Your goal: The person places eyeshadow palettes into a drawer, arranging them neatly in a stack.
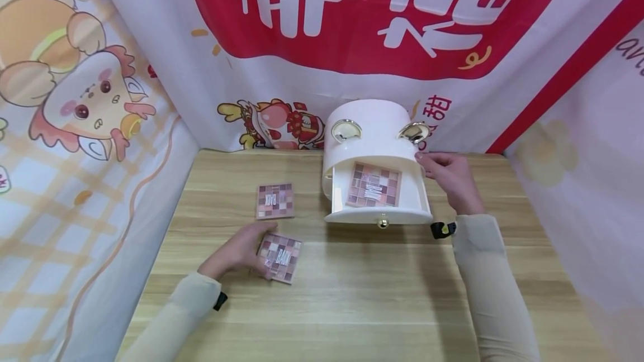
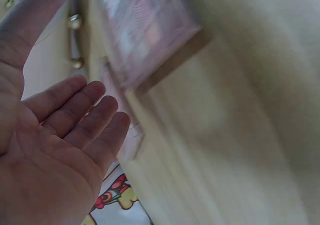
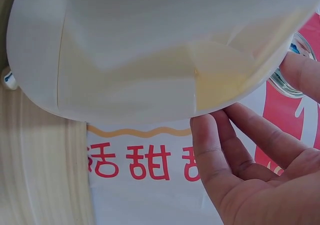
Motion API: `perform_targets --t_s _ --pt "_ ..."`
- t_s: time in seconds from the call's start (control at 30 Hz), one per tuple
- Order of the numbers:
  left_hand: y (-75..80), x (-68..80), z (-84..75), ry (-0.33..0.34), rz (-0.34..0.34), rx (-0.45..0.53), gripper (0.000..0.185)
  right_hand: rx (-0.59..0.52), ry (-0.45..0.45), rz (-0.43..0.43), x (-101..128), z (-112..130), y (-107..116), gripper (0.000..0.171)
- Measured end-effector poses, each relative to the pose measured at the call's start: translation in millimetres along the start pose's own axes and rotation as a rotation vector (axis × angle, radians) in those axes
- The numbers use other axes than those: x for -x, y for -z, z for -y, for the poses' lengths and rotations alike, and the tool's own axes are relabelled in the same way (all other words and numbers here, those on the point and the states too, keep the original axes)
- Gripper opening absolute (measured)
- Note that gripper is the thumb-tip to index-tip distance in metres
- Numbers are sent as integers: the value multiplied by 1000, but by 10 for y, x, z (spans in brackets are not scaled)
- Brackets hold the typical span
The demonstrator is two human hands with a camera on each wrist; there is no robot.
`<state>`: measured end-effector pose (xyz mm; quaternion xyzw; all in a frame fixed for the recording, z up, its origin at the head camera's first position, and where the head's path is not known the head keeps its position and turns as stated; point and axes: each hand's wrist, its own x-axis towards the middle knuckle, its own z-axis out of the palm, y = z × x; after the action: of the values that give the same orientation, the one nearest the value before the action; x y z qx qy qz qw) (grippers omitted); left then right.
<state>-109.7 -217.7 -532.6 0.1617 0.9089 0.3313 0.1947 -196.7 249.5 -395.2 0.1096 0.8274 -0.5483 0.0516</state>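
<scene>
A patterned makeup palette (image 1: 283, 258) with "BACK" on its lid lies on the table. My left hand (image 1: 246, 250) is at its left edge, thumb and forefinger spread around that side in the head view. In the left wrist view the fingers (image 2: 82, 110) reach out loosely beside the palette (image 2: 150, 30). A white rounded storage box (image 1: 369, 130) stands at the back, its drawer (image 1: 415, 194) pulled out with another palette (image 1: 374, 185) inside. My right hand (image 1: 450, 177) grips the box's right rim, fingertips and thumb against the edge.
A third palette (image 1: 275, 201) lies just beyond the left hand. Two round gold-rimmed ornaments (image 1: 346, 131) stick out of the box's front, and a gold knob (image 1: 383, 223) is on the drawer. Printed cloth (image 1: 282, 60) hangs behind the wooden table (image 1: 352, 306) and along both sides.
</scene>
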Motion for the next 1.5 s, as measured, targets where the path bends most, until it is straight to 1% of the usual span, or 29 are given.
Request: perform_targets --t_s 0.1,0.17,0.33,0.43,0.7,0.87,0.93,1.13,1.2,1.33,1.43,1.5 --pt "-51 -7 27 -13 4 -32 132 -1 -2 -2 -4 4 3 69" --pt "-73 -9 46 -8 6 -51 134 0 -5 -4 -6 1 3 69" --pt "-96 -21 84 -32 13 -98 138 1 -11 -7 -18 -12 3 69" --pt "-100 -26 96 -38 17 -106 140 -1 -7 -6 -25 -18 1 69" --pt "-143 -25 132 -4 39 -140 144 -8 27 -7 -15 -27 3 66" --pt "-178 -2 149 -4 32 -147 146 -16 31 -7 -16 -30 1 66" --pt "-190 14 157 -9 20 -138 145 -21 30 -8 -16 -31 -2 66" --pt "-216 98 207 2 -16 -120 140 -24 24 -10 1 -46 -2 66" --pt "-224 128 232 -11 -33 -106 138 -23 22 -8 6 -49 0 67" --pt "-213 179 237 -25 -70 -41 135 -28 27 -4 0 -61 6 68" --pt "-177 217 206 -34 -99 25 134 -36 36 -3 -9 -79 9 68" --pt "-141 238 181 -45 -123 50 133 -41 44 -2 -8 -84 9 67"
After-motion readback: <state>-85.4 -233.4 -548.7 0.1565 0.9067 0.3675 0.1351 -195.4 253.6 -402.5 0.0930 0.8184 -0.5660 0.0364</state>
